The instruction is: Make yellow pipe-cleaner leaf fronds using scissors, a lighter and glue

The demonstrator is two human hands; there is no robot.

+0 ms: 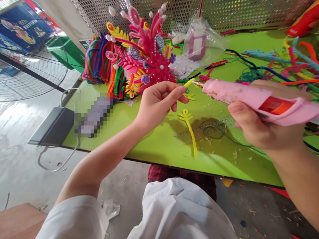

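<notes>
Pinched between the thumb and fingers of my left hand (164, 101) is a short yellow pipe cleaner piece (188, 83). Its tip meets, or nearly meets, the metal nozzle of a pink hot glue gun (231, 91). My right hand (261, 122) is wrapped round the glue gun, thumb along its near side. Below them on the green table lies a yellow pipe cleaner stem with looped ends (190, 132). Another small yellow piece (190, 97) sits just behind my left fingertips, partly hidden.
A pink pipe cleaner flower arrangement (152, 49) with pearls stands behind my left hand. Bundled coloured pipe cleaners (97, 63) lie left of it. A clear ruler (184, 135), teal thread (224, 132) and a plastic bag (199, 39) are on the table. A grey box (56, 126) with a cable overhangs the left edge.
</notes>
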